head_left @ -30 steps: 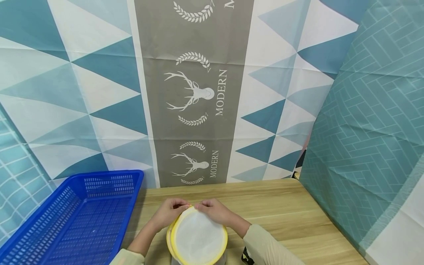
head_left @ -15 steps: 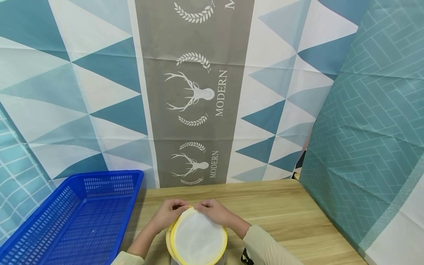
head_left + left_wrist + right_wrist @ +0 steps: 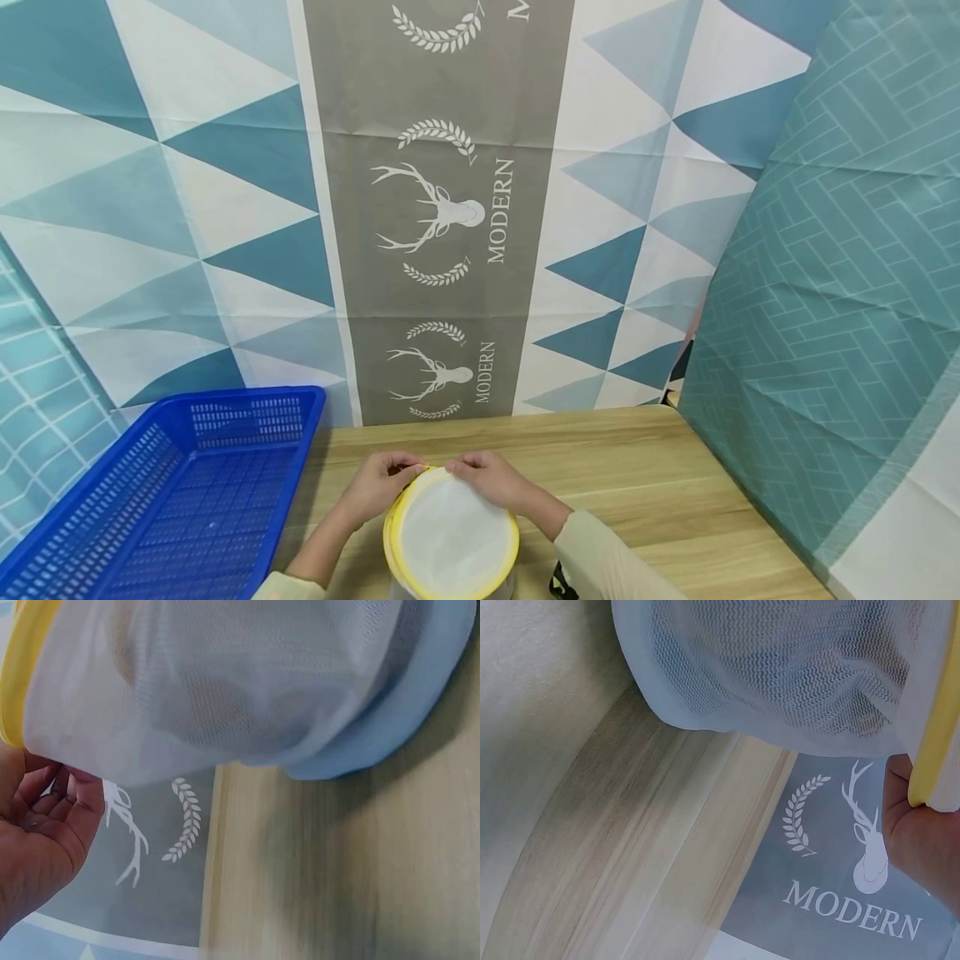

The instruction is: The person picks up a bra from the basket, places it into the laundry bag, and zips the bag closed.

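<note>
A person's 2 bare hands work at the far edge of a round white mesh bag (image 3: 456,537) with yellow trim (image 3: 936,720), at the near side of a wood-grain surface (image 3: 615,467). The left hand (image 3: 381,486) has its grip closed on the bag's yellow edge, its fingers curled; the right hand (image 3: 489,483), just beside it, pinches the rim. The bag's flat white face tilts toward the head camera, and its mesh side sags in folds; whether its base touches the surface cannot be told. At left, a blue plastic basket (image 3: 202,517) with perforated walls stands near the left arm. A dark patterned item (image 3: 561,582), partly hidden, shows beside the right sleeve (image 3: 611,558). Behind, a grey panel (image 3: 360,358) bears white stag heads and the word "MODERN" between blue-and-white triangles; a teal cloth (image 3: 840,292) hangs at right.
</note>
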Demonstrator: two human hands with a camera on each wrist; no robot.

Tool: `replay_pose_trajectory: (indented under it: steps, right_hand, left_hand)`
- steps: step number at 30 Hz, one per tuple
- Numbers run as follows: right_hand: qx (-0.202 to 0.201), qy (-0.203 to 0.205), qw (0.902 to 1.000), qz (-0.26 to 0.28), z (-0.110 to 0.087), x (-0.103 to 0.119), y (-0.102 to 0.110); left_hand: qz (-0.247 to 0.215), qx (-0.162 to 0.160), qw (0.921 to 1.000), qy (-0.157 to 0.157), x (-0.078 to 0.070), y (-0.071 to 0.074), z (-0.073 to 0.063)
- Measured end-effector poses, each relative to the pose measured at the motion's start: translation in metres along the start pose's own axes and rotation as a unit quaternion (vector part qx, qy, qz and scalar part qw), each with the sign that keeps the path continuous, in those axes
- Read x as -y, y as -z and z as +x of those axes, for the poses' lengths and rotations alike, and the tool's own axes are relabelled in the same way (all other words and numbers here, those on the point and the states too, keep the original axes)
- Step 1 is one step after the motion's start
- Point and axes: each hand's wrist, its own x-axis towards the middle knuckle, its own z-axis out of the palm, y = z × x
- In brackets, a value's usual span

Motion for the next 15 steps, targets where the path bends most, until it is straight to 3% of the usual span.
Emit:
replay_pose_trajectory:
  steps: [4, 15]
  right_hand:
    - [0.0, 0.002, 1.0, 0.002, 0.0003, 0.0006, 0.0019]
    - [-0.024, -0.013, 0.9996, 0.003, -0.0039, -0.0025, 0.0034]
  left_hand:
    - [0.013, -0.006, 0.9999, 0.001, -0.0023, -0.0003, 0.0018]
    - [-0.007, -0.016, 0.9995, 0.026, -0.0026, 0.0022, -0.0031]
